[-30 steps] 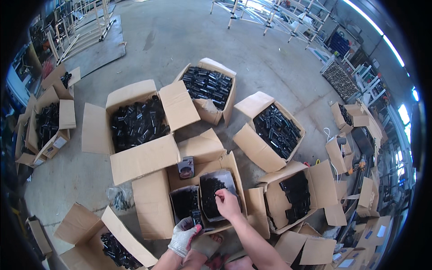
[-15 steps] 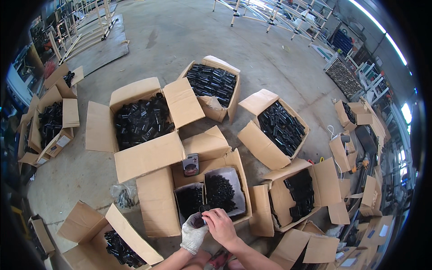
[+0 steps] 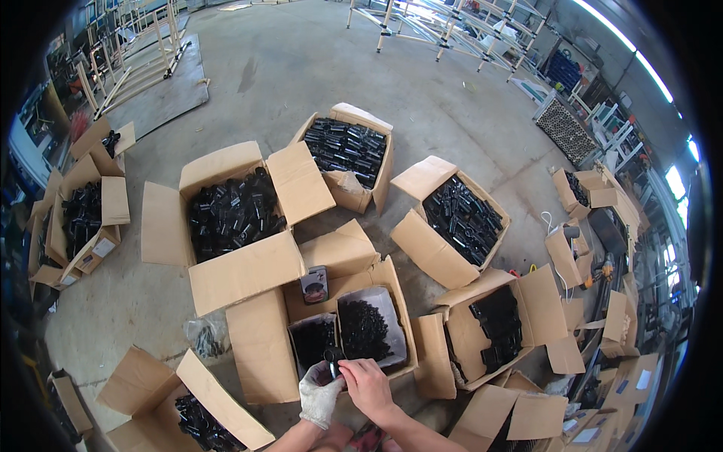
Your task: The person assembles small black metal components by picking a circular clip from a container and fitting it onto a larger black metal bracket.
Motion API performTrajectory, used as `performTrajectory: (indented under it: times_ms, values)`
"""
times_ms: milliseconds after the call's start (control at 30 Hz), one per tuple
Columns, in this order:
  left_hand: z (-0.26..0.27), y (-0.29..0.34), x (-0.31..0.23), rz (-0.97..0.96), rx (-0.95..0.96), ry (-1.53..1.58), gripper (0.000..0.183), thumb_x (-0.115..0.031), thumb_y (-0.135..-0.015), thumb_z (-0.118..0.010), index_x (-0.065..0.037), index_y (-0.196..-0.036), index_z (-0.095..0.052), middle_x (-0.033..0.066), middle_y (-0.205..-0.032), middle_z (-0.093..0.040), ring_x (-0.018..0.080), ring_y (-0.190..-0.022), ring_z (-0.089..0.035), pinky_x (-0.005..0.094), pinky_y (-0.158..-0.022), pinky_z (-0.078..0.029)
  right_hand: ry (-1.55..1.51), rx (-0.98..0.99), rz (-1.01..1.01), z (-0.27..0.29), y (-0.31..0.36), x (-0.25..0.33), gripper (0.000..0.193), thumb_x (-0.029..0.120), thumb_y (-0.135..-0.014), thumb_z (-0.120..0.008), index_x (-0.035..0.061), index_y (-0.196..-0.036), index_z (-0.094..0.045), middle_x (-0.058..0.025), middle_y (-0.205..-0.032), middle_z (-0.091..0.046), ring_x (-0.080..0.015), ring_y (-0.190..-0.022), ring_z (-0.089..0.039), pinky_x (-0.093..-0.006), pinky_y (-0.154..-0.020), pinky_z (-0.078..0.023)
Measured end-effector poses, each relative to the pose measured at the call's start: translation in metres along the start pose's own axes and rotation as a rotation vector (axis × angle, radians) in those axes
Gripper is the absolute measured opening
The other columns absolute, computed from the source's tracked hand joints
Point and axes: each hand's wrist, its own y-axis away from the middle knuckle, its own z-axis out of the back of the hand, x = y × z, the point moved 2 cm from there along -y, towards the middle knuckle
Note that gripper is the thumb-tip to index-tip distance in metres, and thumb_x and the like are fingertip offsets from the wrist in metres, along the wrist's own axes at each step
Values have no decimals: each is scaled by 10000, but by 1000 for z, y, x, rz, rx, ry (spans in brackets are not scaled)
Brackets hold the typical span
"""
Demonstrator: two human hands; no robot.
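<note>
In front of me, my left hand [image 3: 319, 397], in a whitish work glove, is closed around a small black pipe joint [image 3: 332, 355] with a shiny side. My bare right hand [image 3: 367, 387] has thumb and fingers pinched together against the joint's right side. Its fingertips hide whatever small piece they hold there. Both hands are over the near edge of an open cardboard box [image 3: 263, 361]. Inside that box are two bins of small black parts, a narrower left bin [image 3: 312, 340] and a wider, greyish right bin [image 3: 399, 331].
Open cartons of black metal fittings [image 3: 233, 207] stand around, with more beyond [image 3: 348, 151], on the right [image 3: 463, 218] and at lower left [image 3: 203, 422]. A small printed package [image 3: 315, 286] leans inside the middle box. A clear plastic bag [image 3: 205, 337] lies on the floor. Pipe frames [image 3: 444, 30] stand far off.
The joint has turned in my left hand and now shows a shiny side. Both hands have moved slightly left and down in the picture. The whole view has shifted a little.
</note>
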Motion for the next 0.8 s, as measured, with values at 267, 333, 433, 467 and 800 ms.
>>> performTrajectory:
  times_ms: [267, 333, 433, 467, 800]
  values:
    - [-1, -3, 0, -58, 8, -39, 523, 30, -784, -839, 53, -1254, -610, 93, -1033, -730, 156, -885, -700, 311, -789, -604, -35, -18, 35, 0, 0, -2, 188, 88, -971, -646, 11, -1128, -715, -160, -1012, -730, -356, -956, -676, -444, -846, -561]
    - [0, -3, -1, -62, 9, -33, 508, 30, -782, -843, 50, -1239, -623, 88, -1024, -731, 153, -882, -699, 308, -790, -603, -35, -12, 68, 1, -1, -1, 191, 83, -969, -646, 8, -1131, -712, -164, -1008, -730, -357, -956, -678, -446, -844, -563]
    - [-1, -2, -4, -77, 14, -40, 481, 32, -782, -842, 45, -1219, -640, 82, -1018, -735, 150, -879, -696, 304, -790, -600, -14, 11, 72, 3, -2, -4, 188, 91, -971, -649, 6, -1127, -714, -160, -998, -733, -353, -956, -683, -445, -839, -566]
    - [-3, -1, -6, -70, 15, -17, 475, 33, -783, -841, 43, -1214, -643, 80, -1017, -736, 148, -877, -696, 302, -790, -599, -3, 12, 71, 4, -2, -5, 188, 96, -974, -650, 6, -1125, -713, -158, -993, -733, -351, -948, -683, -446, -834, -566]
    - [-2, -1, 0, -145, 3, -100, 475, 28, -773, -835, 47, -1206, -640, 81, -1017, -742, 136, -891, -693, 305, -798, -594, 101, -21, 13, -6, 2, -7, 166, 140, -987, -656, 13, -1083, -705, -145, -939, -722, -334, -891, -678, -435, -796, -563]
